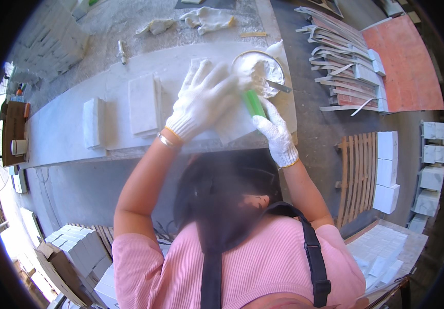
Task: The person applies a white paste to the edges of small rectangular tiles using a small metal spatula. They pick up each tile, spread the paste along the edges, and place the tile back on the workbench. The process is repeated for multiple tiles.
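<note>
My left hand (pixel 196 105), in a white knit glove, is stretched out over the worktable (pixel 57 123) with its fingers apart, slightly blurred and holding nothing. My right hand (pixel 277 136), gloved the same way, is closed on a green flat-edged piece (pixel 254 104) that looks like a scraper. Beneath and between the hands lies a pale tile (pixel 232 129), partly covered by them. Just beyond my right hand stands a round bowl (pixel 236 57) of thick white paste (pixel 257 72). A metal putty knife (pixel 278 86) rests in it, its end over the rim.
Left of my hands lie white slabs (pixel 145 105) and a thick white block (pixel 94 122). Loose gloves (pixel 207 19) and a small tube-like tool (pixel 122 52) lie farther back. A wooden pallet (pixel 357 177) with white boxes (pixel 386 172) stands right, below a heap of strips (pixel 343 62).
</note>
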The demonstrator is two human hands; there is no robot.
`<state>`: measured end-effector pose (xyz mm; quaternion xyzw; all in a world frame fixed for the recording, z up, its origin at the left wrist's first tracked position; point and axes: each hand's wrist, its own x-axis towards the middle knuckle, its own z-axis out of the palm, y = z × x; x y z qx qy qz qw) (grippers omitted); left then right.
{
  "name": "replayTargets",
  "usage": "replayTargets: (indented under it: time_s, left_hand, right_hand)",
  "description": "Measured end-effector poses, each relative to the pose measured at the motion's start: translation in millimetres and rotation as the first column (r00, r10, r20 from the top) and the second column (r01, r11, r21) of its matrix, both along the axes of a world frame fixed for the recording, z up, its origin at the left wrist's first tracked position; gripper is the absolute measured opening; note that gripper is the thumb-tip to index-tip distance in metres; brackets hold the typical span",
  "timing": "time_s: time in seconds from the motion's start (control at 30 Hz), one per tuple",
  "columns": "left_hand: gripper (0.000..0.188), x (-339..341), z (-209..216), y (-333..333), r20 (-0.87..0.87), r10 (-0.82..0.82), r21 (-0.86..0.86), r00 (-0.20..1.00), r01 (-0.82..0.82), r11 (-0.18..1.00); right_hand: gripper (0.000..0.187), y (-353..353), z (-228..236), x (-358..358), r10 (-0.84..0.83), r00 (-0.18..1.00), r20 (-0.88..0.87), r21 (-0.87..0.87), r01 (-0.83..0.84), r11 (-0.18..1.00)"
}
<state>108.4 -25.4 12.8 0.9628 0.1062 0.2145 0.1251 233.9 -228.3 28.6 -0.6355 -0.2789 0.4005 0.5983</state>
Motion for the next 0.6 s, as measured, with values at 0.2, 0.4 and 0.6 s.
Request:
replayTargets:
  time_s: [0.2,0.4,0.6]
  left_hand:
    - [0.05,0,1,3,0.01,-0.017,-0.021,1.0,0.018,1.0]
    - [0.05,0,2,1,0.009,-0.021,-0.019,1.0,0.021,1.0]
    - [0.05,0,-3,4,-0.019,-0.01,-0.014,1.0,0.009,1.0]
  right_hand:
    - [0.068,-33,5,-3,0.052,0.988,0.148,-0.012,-0.05,0.999]
    - [0.069,-8,-5,5,0.047,0.988,0.148,0.012,-0.049,0.999]
    - [0.069,-30,10,-2,0.053,0.994,0.098,-0.04,-0.05,0.998]
